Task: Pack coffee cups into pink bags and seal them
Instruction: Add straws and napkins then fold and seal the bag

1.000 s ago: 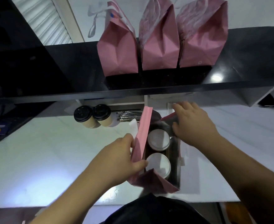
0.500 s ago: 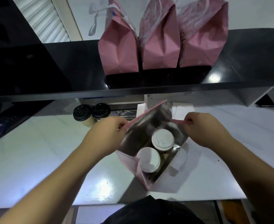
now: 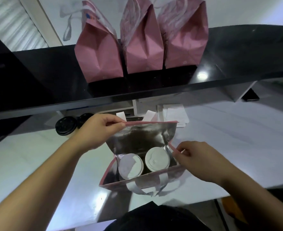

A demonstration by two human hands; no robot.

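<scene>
Head view: an open bag [image 3: 142,144] stands on the white counter [image 3: 37,155], foil lining exposed, with two white-lidded cups [image 3: 130,166] side by side inside. Left hand [image 3: 94,130] pinches the far rim's left corner; right hand [image 3: 197,162] pinches the right side fold. Three closed bags [image 3: 144,47] stand on the black shelf [image 3: 237,55]. Step in hand: closing. Next move likely requires bringing both rims together, then folding and sealing.

Glossy black shelf [image 3: 237,64], white counter [image 3: 237,147], white wall [image 3: 237,10], ceiling-light glare
</scene>
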